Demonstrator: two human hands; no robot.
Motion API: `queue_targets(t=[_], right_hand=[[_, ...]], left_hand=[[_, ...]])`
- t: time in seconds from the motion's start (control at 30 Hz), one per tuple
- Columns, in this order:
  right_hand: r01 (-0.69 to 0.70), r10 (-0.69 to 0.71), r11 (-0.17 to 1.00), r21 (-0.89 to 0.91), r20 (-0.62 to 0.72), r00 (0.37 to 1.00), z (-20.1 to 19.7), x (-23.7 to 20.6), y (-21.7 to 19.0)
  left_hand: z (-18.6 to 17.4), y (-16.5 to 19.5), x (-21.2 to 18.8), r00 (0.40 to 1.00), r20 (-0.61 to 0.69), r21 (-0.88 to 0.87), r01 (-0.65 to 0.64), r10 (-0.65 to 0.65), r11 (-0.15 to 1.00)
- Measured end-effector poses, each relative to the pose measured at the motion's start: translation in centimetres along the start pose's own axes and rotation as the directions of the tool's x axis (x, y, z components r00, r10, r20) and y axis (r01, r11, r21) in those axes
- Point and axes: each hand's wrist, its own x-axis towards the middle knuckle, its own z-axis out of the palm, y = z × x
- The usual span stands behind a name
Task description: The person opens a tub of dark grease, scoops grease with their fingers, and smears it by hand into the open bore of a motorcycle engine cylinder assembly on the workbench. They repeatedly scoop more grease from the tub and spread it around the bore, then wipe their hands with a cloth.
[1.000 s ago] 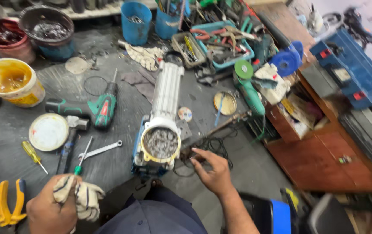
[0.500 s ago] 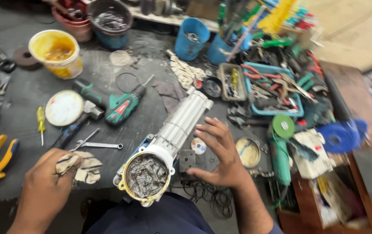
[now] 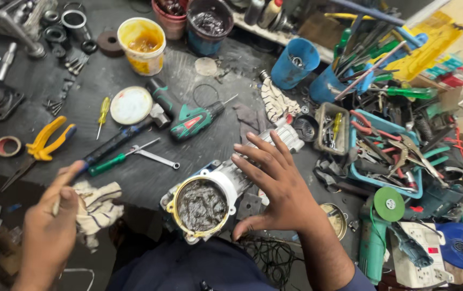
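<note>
Grease fills the open mouth of the power-tool housing (image 3: 204, 202), whose long axis runs up and right from it. Right hand (image 3: 277, 183), fingers spread, rests flat on its right flank. Left hand (image 3: 51, 226), farther off, pinches a striped rag (image 3: 99, 207).

Bare dark benchtop (image 3: 210, 143) at frame centre, between green drill (image 3: 188, 119) and grease-filled housing (image 3: 202, 205). Right side blocked: tool tray (image 3: 382, 156), blue cups (image 3: 295, 63). Pliers (image 3: 48, 141), wrench (image 3: 153, 156) obstruct left.

Motor housing (image 3: 210, 199) between both hands, cordless drill (image 3: 185, 116) behind, tool tray (image 3: 388, 156) right
</note>
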Motion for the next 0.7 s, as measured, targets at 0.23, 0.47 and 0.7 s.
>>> queue_targets(t=[0.23,0.47,0.7], right_hand=[[0.015,-0.007,0.997,-0.081,0.101,0.995,-0.3,0.7,-0.1],[-0.064,0.103,0.985,-0.158,0.258,0.961,-2.0,1.7,-0.9],[-0.116,0.100,0.990,0.084,0.174,0.980,-2.8,1.1,0.8]], left_hand=[[0.9,0.7,4.0,0.893,0.317,-0.798,0.433,-0.319,0.419],[2.5,5.1,11.2,0.792,0.604,-0.151,0.221,-0.087,0.964],[6.3,7.1,14.6,0.573,0.813,-0.047,0.243,-0.104,0.969]])
